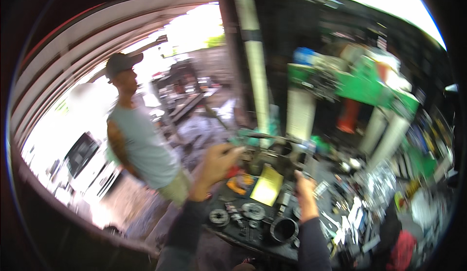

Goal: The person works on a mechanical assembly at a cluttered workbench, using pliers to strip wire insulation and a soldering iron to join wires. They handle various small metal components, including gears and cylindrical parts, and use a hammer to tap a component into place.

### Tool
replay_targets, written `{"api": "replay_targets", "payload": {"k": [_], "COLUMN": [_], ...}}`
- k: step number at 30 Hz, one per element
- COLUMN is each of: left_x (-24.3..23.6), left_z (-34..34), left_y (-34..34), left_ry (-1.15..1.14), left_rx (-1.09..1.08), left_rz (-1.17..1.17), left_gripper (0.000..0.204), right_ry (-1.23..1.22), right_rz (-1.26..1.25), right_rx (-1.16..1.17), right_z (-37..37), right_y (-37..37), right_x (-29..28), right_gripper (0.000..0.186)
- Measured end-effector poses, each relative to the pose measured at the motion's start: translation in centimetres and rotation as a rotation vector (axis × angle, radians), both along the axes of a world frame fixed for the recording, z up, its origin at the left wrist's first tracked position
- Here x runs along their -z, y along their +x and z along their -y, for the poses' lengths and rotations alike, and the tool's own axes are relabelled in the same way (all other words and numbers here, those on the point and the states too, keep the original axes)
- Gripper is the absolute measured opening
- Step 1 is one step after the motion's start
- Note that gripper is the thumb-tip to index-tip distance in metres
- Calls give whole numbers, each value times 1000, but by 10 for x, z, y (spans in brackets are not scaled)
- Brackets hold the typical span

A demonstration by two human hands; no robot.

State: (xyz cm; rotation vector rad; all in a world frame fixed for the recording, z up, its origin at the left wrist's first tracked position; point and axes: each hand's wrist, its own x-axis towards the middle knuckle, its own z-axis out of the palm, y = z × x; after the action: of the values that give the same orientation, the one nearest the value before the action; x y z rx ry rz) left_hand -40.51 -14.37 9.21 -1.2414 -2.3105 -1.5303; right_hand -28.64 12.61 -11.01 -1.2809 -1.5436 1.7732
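Hands [217, 168] [306, 195] apart over a cluttered bench [233, 232], yellow sheet [267, 185] between them, grips too blurred to tell

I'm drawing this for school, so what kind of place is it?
Probably a mechanic's workshop: round metal parts lie by the hands, what look like tools are heaped on the right, and a white vehicle stands in the background.
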Motion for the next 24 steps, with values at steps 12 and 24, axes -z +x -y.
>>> {"api": "replay_targets", "payload": {"k": [12,24], "left_x": [20,88], "left_z": [-160,-203], "left_y": [-156,-206], "left_ry": [-374,-760], "left_rx": [-129,-34], "left_rz": [-285,-221], "left_gripper": [21,25], "right_ry": [-55,-40], "right_rz": [-177,-140], "right_rx": [62,85], "right_z": [-2,23], "right_y": [-4,-3], "right_x": [18,-10], "right_gripper": [33,26]}}
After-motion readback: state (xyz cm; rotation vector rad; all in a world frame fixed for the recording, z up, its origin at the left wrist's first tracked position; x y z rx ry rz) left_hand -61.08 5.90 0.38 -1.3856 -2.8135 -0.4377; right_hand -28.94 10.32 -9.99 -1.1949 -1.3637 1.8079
